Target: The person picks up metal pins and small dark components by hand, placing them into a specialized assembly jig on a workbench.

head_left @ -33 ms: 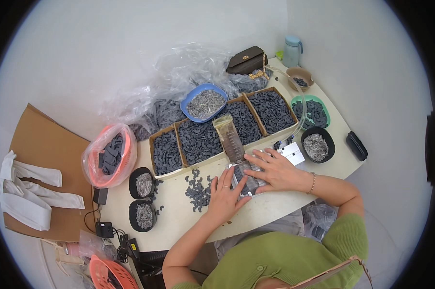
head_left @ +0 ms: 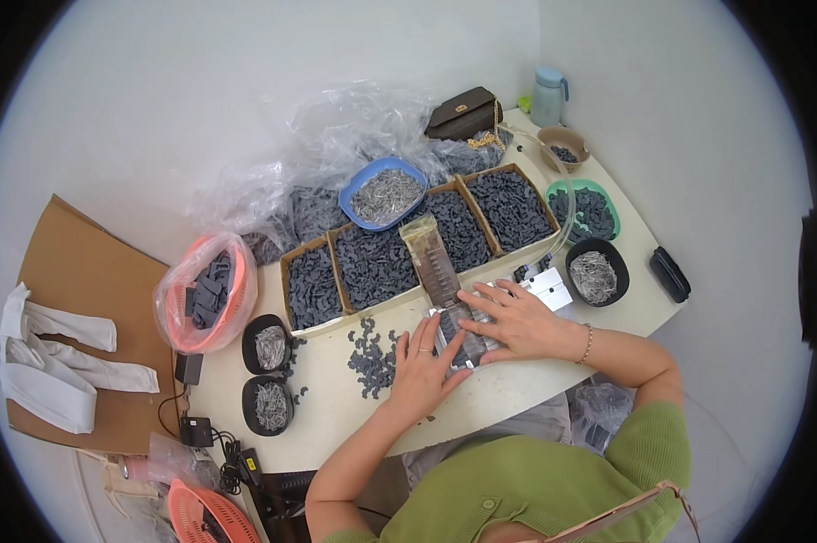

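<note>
Both my hands lie over a metal fixture (head_left: 465, 350) near the front edge of the table. My left hand (head_left: 420, 373), a ring on one finger, rests at its left side with the fingers apart and stretched out. From the right, my right hand (head_left: 524, 326) spreads its fingers over the fixture, the fingertips close to those of the left. A clear tray with a yellowish end (head_left: 433, 258) runs from the fixture back over the divided box. Small dark grey curved parts (head_left: 370, 360) are scattered beside my left hand. What lies under the fingers is partly hidden.
Behind stands a divided cardboard box (head_left: 368, 311) of dark parts, a blue basin (head_left: 347, 206) of metal pins touching it. Black bowls (head_left: 245, 348) hold pins at left; another black bowl (head_left: 622, 282) and a green basin (head_left: 617, 220) stand right. A pink basket (head_left: 243, 282) is far left.
</note>
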{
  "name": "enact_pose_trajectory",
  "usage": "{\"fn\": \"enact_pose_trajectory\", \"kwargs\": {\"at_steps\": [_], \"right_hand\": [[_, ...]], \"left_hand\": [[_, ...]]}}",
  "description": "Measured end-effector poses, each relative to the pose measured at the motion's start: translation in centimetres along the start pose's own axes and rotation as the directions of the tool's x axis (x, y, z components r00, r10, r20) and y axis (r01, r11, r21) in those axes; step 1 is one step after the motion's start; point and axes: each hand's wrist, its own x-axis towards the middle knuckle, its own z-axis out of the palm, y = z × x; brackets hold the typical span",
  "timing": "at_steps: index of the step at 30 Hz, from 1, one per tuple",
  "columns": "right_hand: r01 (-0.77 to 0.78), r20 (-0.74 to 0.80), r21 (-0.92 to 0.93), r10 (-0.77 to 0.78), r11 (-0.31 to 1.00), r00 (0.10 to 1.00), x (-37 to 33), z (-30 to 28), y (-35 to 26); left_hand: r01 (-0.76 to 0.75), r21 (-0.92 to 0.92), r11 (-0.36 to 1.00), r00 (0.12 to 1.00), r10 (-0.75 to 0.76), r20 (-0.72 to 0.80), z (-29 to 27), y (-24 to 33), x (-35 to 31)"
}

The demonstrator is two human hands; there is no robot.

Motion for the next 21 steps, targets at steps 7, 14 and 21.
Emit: {"fn": "enact_pose_trajectory", "kwargs": {"at_steps": [7,14,21], "right_hand": [[0.025,-0.034,0.083,-0.022,0.996,0.999,0.4,0.1,0.0],[-0.074,0.060,0.320,0.058,0.944,0.997,2.5,1.1,0.7],[-0.114,0.055,0.341,0.101,0.933,0.993,6.3,1.2,2.6]], "left_hand": [[0.034,-0.023,0.999,0.999,-0.035,-0.034,-0.2,-0.7,-0.8],[-0.006,-0.027,1.000,0.999,0.004,-0.041,0.0,-0.7,-1.2],[-0.091,0.036,0.995,0.996,0.091,0.008,-0.2,0.9,-2.0]]}}
